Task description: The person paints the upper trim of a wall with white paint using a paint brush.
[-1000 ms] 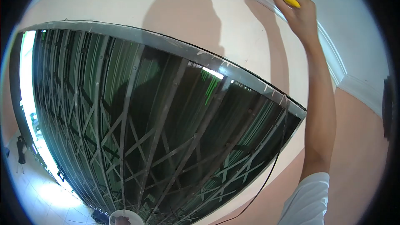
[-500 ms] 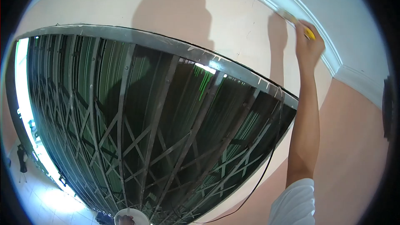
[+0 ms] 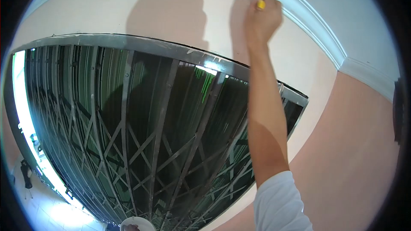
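High on the wall, my right hand [image 3: 264, 21] is closed around a paintbrush, whose yellow handle [image 3: 260, 4] shows its end towards me. The fist hides most of the brush, and its bristle end is by the line where the peach wall [image 3: 222, 21] meets the white cornice [image 3: 295, 6]. At the bottom edge of the view is a white round bucket [image 3: 144, 222]. Part of my left hand [image 3: 131, 227] shows at it, apparently gripping its rim; most of that hand is cut off by the frame.
A dark folding metal gate [image 3: 171, 128] fills the middle, under a grey steel lintel [image 3: 171, 47] with light paint drips. Bright light enters through the opening on the left. A dark object [image 3: 399, 111] hangs on the right wall, and another [image 3: 26, 174] stands on the floor at left.
My right hand has moved left along the cornice with the paintbrush, and the wrist has turned so the handle's end faces me. The bucket has stayed nearly in place.
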